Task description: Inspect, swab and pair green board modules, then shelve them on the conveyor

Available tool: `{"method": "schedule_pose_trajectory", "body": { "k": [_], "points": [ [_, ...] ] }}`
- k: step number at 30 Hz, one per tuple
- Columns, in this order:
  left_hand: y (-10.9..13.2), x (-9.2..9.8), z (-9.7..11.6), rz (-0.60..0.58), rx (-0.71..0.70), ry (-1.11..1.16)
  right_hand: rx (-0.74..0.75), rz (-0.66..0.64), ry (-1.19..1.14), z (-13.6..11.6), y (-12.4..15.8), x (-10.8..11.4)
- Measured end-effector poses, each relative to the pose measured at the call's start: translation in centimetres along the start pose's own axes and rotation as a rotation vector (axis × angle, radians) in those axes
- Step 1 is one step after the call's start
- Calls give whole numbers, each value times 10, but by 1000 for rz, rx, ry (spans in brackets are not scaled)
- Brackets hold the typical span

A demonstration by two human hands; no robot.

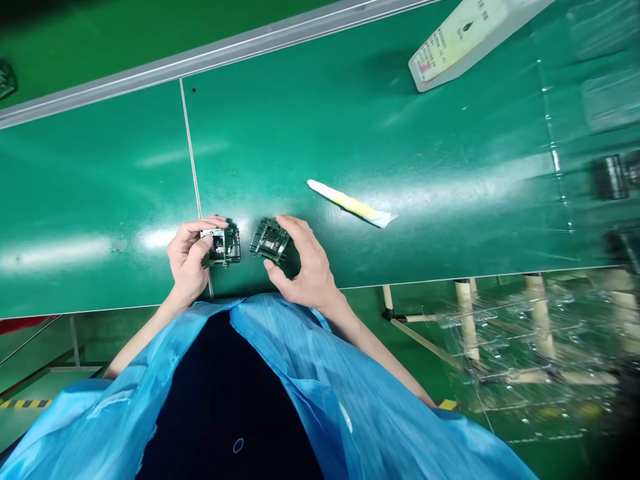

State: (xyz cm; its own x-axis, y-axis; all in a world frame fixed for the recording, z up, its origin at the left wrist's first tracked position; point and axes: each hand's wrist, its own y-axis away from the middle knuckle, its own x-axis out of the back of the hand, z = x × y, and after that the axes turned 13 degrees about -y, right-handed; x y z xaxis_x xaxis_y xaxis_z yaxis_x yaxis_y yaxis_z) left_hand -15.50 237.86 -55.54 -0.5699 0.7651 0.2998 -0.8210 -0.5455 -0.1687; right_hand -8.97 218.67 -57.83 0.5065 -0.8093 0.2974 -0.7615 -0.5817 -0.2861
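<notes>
Centrally, just left of the middle of the frame, two small dark framed components lie side by side, slightly apart, above the near edge of the green counter (125,173). The left hand (189,260) has its fingers clamped on the left component (227,245), thumb laid over its face; the right hand (311,270) has thumb and forefinger closed on opposite edges of the tilted right component (270,241). Good handling here would probably mean light pressure on the outer rims only, since the open framework and thin projecting pins look easily bent, with both pieces held low and level so that matching sides can be compared. The white-and-yellow tube (350,203), right of centre, is best left outside the working space. The undersides of both components are hidden, and whether either rests on the counter cannot be told; their inner details are too small to read. The bottle (460,40) at upper right is cut off by the frame, and the dark objects (610,177) at the right edge are blurred.
</notes>
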Motion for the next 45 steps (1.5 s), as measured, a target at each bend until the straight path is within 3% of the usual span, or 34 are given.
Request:
{"method": "schedule_pose_trajectory", "body": {
  "k": [4, 7, 12, 14, 18, 23, 28, 41, 45],
  "points": [
    [1, -1, 0, -8, -13, 27, 15, -33, 14, -5, 3, -1],
    [2, 1, -1, -1, -4, 72, 68, -26, 20, -3, 5, 14],
    [4, 8, -6, -96, -5, 55, 76, 239, 204, 16, 5, 56],
    [3, 9, -7, -135, -54, 50, 89, 295, 278, 19, 4, 62],
    [2, 9, -7, -174, -89, 16, 160, 248, 234, 0, 2, 44],
    [0, 9, -5, -198, -71, 8, 255, -25, 227, -39, -12, 4],
    [-3, 11, -3, -234, -6, 33, 246, -209, 316, -49, -28, -15],
    [-10, 9, 21, -251, 362, 98, 282, -190, 404, -50, -24, -29],
    [-10, 15, 17, -323, 320, 53, 257, -176, 418, -52, -19, -23]
  ]
}}
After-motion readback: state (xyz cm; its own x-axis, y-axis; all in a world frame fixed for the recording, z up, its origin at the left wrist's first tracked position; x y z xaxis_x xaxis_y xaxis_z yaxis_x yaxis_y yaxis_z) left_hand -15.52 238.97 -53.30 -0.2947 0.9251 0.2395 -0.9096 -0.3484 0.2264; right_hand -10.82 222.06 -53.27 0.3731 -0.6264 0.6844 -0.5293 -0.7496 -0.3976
